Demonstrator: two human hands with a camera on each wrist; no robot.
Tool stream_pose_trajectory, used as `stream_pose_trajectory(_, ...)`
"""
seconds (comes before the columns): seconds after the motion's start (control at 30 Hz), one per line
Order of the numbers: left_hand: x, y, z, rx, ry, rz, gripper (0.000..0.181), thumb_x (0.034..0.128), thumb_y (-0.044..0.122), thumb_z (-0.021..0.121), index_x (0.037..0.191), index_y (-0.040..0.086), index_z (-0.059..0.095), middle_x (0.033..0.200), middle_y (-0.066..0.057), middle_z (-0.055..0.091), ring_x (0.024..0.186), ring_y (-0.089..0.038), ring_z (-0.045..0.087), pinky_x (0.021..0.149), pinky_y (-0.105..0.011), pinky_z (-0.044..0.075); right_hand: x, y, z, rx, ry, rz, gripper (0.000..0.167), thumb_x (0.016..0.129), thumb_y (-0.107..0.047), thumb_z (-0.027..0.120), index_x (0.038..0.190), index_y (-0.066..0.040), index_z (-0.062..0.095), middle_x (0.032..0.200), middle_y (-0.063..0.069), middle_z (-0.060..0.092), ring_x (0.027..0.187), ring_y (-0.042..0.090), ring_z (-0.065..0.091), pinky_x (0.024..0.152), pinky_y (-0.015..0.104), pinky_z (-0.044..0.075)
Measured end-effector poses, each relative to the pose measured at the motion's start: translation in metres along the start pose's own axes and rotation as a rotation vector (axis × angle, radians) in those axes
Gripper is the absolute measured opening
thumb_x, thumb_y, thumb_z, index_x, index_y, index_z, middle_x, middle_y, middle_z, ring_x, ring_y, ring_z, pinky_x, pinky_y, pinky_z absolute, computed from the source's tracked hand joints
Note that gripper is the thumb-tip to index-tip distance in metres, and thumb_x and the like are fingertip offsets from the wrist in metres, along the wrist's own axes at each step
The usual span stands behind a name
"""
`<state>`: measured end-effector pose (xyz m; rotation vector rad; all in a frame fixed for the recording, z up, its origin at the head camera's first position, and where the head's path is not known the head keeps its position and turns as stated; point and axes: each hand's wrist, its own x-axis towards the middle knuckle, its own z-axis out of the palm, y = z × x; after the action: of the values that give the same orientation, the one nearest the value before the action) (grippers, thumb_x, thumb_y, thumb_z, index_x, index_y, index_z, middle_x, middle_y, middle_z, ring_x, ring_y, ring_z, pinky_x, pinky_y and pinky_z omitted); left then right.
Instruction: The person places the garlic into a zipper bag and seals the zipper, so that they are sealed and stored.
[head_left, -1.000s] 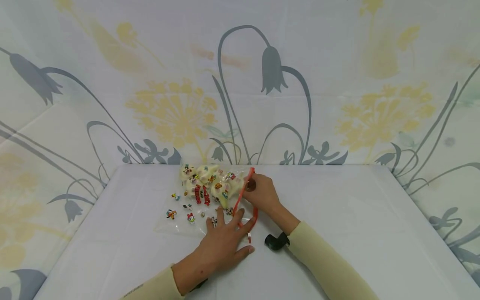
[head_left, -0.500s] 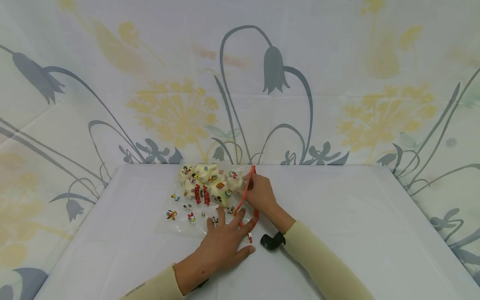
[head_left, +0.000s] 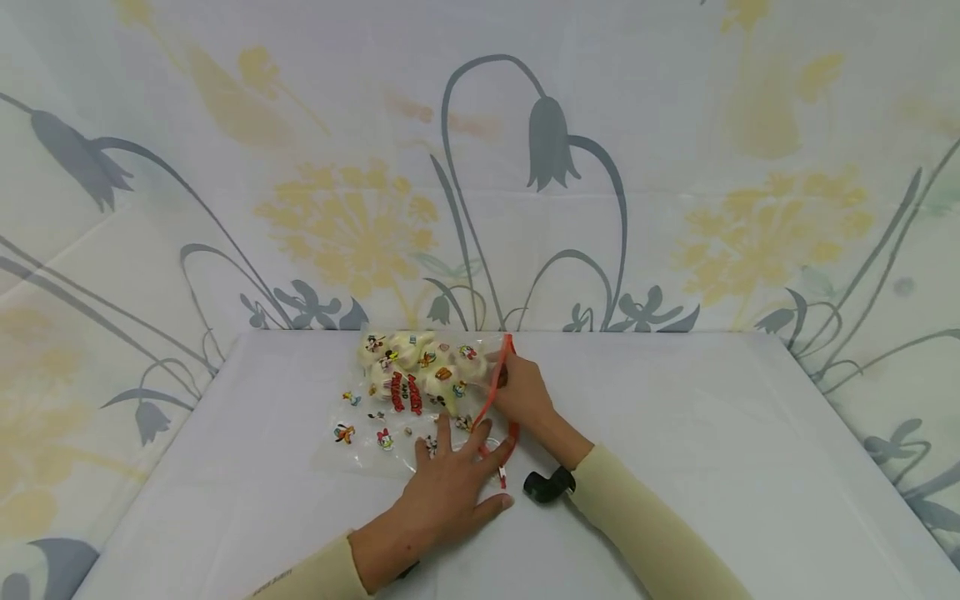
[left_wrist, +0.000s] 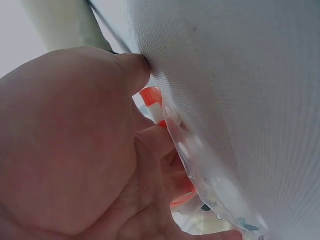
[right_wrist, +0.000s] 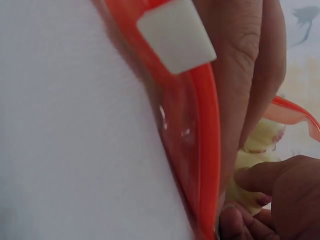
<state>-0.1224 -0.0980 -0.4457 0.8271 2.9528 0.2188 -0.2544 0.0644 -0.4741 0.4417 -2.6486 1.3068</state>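
A clear plastic zip bag [head_left: 367, 454] with cartoon prints and a red zip edge lies on the table, its mouth gaping to the right. Inside are several pale yellow rounded pieces [head_left: 405, 350], some with pink-purple tips. My left hand [head_left: 446, 496] rests on the bag's near right corner, fingers spread, beside the white zip slider [right_wrist: 176, 37]. My right hand [head_left: 521, 387] reaches into the mouth. In the right wrist view its thumb and fingers pinch a pale yellow piece [right_wrist: 245, 192], mostly hidden by the hand.
The bag lies on a white-covered table [head_left: 675, 433]. Behind it hangs a cloth [head_left: 660, 125] printed with grey and yellow flowers. A black curved object [head_left: 547, 486] sits at my right wrist.
My right hand has shifted slightly left and deeper into the bag's mouth. The left hand stays in place on the bag.
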Motion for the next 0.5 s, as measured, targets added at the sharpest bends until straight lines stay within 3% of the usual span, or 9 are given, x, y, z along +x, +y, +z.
stream_pose_trajectory(0.23, -0.002, 0.002, -0.001, 0.001, -0.004, -0.019, 0.067, 0.1000, 0.063, 0.062, 0.158, 0.031, 0.053, 0.168, -0.007, 0.039, 0.150, -0.059, 0.030, 0.099, -0.080, 0.040, -0.005, 0.002, -0.009, 0.026, -0.075, 0.024, 0.049, 0.086, -0.006, 0.077, 0.132, 0.007, 0.067, 0.098, 0.013, 0.076, 0.089, 0.024, 0.073, 0.079, 0.040, 0.061)
stream_pose_trajectory(0.5, -0.003, 0.002, -0.001, 0.022, -0.019, -0.007, 0.065, 0.1023, 0.062, 0.059, 0.158, 0.029, 0.052, 0.165, -0.007, 0.042, 0.152, -0.050, 0.033, 0.099, -0.081, 0.040, -0.009, 0.000, -0.016, 0.022, -0.136, 0.056, 0.048, 0.087, -0.007, 0.077, 0.132, 0.004, 0.067, 0.103, 0.010, 0.075, 0.091, 0.018, 0.070, 0.083, 0.037, 0.060)
